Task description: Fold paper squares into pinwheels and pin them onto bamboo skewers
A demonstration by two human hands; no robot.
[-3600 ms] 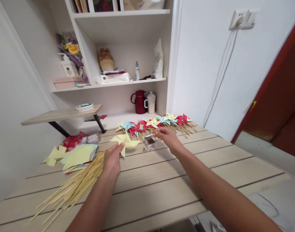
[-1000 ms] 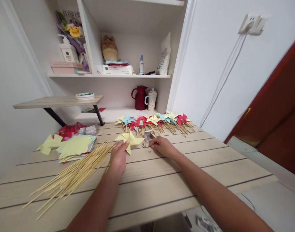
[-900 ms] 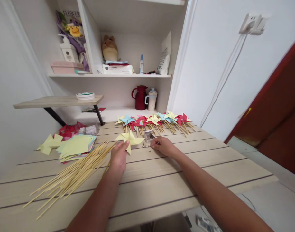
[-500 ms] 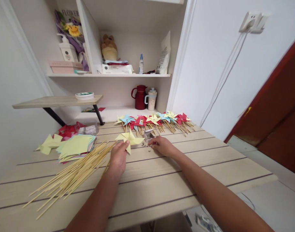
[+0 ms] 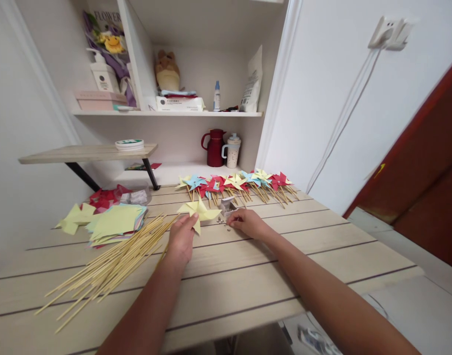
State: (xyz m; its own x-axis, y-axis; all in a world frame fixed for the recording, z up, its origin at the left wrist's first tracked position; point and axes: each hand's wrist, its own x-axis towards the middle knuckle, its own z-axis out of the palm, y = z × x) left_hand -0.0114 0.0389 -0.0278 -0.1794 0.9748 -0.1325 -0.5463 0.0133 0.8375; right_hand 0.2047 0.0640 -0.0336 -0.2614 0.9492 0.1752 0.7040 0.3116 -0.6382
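On the pale wooden surface (image 5: 270, 256), the left hand (image 5: 181, 239) pinches a yellow folded-paper pinwheel (image 5: 199, 212) by its lower edge. Just beside it, the right hand (image 5: 248, 223) has fingertips pressed together over small metal pins (image 5: 222, 223), near a little open box (image 5: 227, 204).

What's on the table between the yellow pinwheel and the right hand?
In the head view, a few small pins lie scattered on the table between the yellow pinwheel and the right hand, just in front of a small open box.
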